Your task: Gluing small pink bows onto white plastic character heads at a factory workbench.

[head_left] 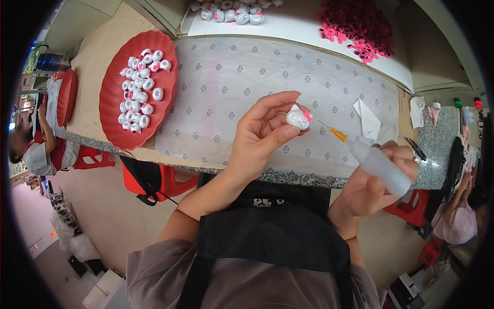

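My left hand pinches a small white cat-head figure with a pink bow between thumb and fingers, above the paper-covered table. In my right hand is a translucent squeeze bottle with an orange needle tip. The bottle is tilted, and its thin needle points up and left toward the figure, a small gap apart from it. My right fingers are wrapped round the bottle's body.
A red scalloped tray with several white heads stands at the left. On the shelf at the back lie more white heads and a heap of pink pieces. A folded white paper lies at the right, near a black pen.
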A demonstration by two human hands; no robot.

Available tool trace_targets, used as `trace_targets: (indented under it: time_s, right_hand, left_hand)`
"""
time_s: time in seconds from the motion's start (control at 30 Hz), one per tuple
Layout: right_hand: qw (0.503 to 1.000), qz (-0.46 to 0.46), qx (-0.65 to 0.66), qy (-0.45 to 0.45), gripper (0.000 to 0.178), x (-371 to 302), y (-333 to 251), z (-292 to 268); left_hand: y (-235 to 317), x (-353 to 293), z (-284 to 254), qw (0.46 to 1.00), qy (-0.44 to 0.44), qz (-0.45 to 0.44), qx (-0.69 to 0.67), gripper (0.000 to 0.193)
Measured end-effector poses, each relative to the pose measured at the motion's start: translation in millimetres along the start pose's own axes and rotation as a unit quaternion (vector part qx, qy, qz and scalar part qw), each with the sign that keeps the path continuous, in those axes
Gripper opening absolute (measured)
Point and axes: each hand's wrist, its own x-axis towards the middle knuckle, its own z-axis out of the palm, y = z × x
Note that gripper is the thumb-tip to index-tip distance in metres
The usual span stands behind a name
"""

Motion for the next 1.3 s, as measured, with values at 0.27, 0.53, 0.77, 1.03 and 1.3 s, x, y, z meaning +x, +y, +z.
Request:
trace_targets:
  time_s: [0.27,0.53,0.77,1.03,1.3]
  right_hand:
    - [0.983,-0.092,-0.075,-0.139,0.041,-7,-1,4]
    - [0.980,-0.095,-0.077,-0.156,0.042,-8,-2,8]
    - [0.982,-0.095,-0.045,-0.158,0.040,-9,-3,9]
    - [0.976,-0.036,-0.052,-0.206,0.047,-6,-11,-2]
    - [0.984,-0.118,-0.049,-0.121,0.035,-12,-2,2]
  left_hand:
    - [4,-3,-5,0.999,-0.013,0.034,0.006,0.035]
    - [5,-3,-6,0.999,-0.016,0.034,0.003,0.035]
    - [5,-4,-6,0.999,-0.019,0.029,0.007,0.035]
    - [4,-4,-3,0.999,-0.023,0.022,0.018,0.034]
    - [2,-4,-3,1.000,-0.022,0.018,0.000,0.034]
